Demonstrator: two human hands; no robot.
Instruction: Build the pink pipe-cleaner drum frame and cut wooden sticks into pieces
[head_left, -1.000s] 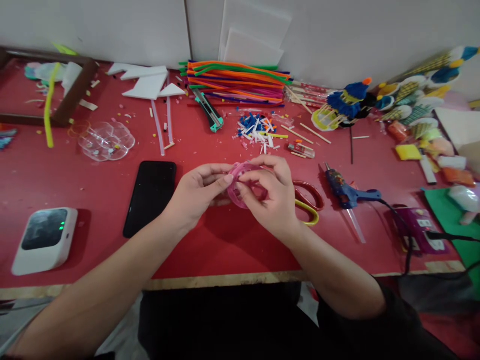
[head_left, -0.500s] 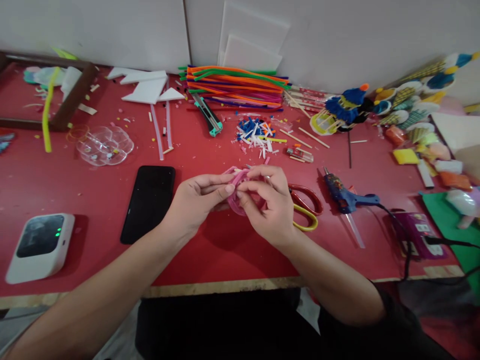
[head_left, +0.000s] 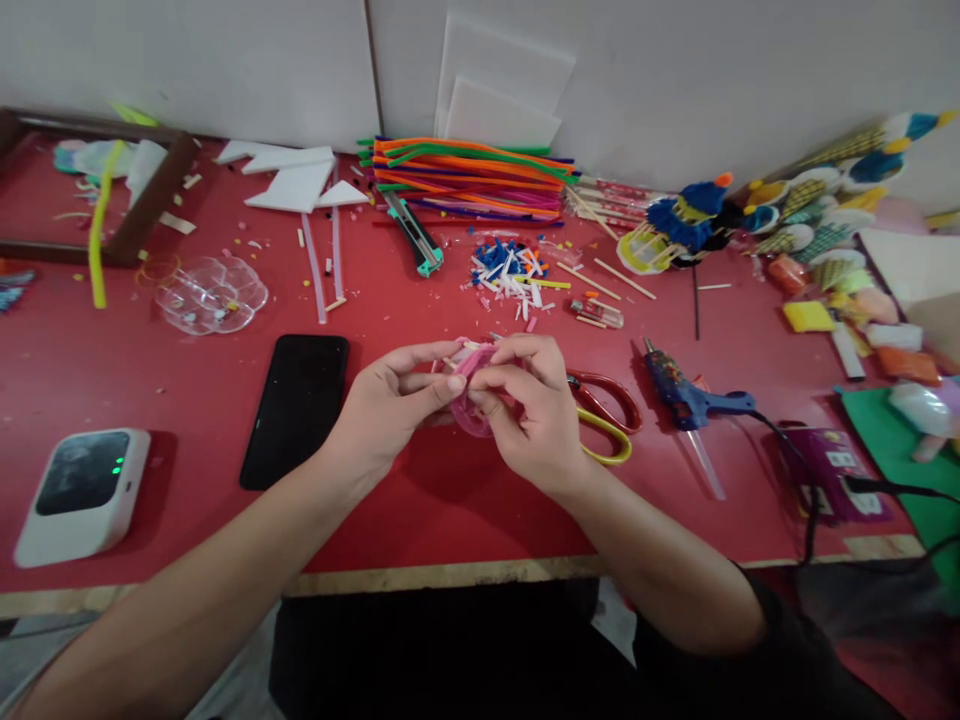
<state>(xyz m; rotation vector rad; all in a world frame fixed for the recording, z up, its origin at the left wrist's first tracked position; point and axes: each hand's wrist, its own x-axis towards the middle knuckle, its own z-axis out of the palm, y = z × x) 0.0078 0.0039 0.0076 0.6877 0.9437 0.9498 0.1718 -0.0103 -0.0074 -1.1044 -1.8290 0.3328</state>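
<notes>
Between both hands, above the red table [head_left: 480,510], is a small pink craft piece [head_left: 472,412] with strips that look like pipe cleaner and a pale stick showing at its top. My left hand [head_left: 401,400] pinches its left side between thumb and fingers. From the right, my right hand [head_left: 536,405] grips the upper right part with thumb and index finger. Fingers cover much of the piece, so its full shape is hidden. Just right of my right hand lie scissors [head_left: 611,440] with red and yellow handles, their blades mostly hidden behind the hand.
A black phone [head_left: 296,410] and a white device [head_left: 82,497] lie left. A blue glue gun [head_left: 690,395] with its cord lies right. Behind are a utility knife [head_left: 412,235], foam scraps [head_left: 517,270], pipe cleaners [head_left: 472,180] and a clear palette [head_left: 212,293].
The pink piece has turned slightly in my fingers, and a pale stick at its upper left shows more. Both hands stay closed on it; the view has shifted slightly.
</notes>
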